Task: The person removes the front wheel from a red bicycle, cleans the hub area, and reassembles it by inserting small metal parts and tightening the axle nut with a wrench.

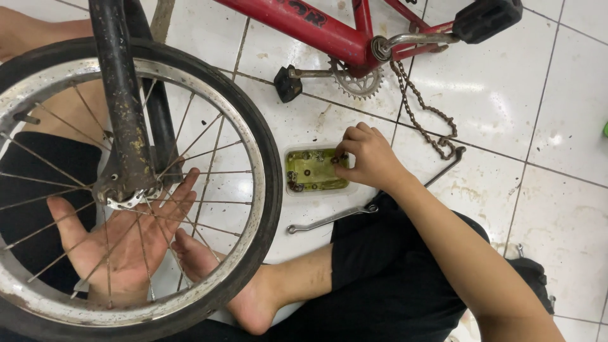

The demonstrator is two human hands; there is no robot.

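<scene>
My right hand (pixel 370 155) pinched a small part over the tray (pixel 316 170) of oily liquid; my left hand (pixel 123 244) lay spread open behind the wheel (pixel 256 190). I judged the slippery part could drop and roll away.

Spokes (pixel 209 190) and fork (pixel 123 114) crowd the hands at left; tile (pixel 506 82) beyond the chain (pixel 421 107) seems open.

right hand (pixel 370 158) in tray (pixel 316 189), left hand (pixel 126 237) behind wheel (pixel 253 152)
</scene>
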